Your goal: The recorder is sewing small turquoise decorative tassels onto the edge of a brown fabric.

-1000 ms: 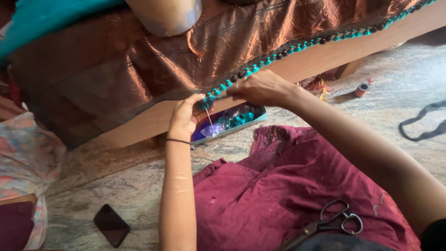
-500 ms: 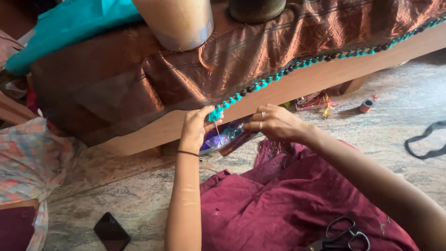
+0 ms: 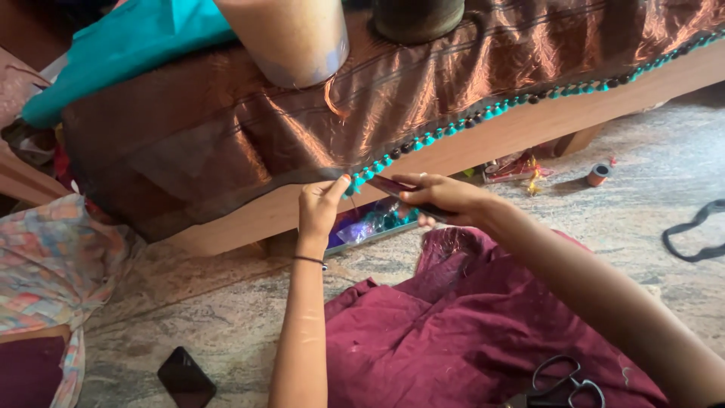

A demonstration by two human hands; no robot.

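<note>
Brown fabric (image 3: 249, 143), shiny and creased, carries teal-and-dark bead trim (image 3: 483, 115).

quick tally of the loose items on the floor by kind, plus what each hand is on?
Scissors: 1
Phone: 1
Thread spool: 1
Black strap: 1
Maroon cloth: 1
Total: 5
Left hand and right hand both pinch the beaded edge of the brown fabric.

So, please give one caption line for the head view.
Left hand and right hand pinch the teal-beaded edge of brown fabric.
</note>
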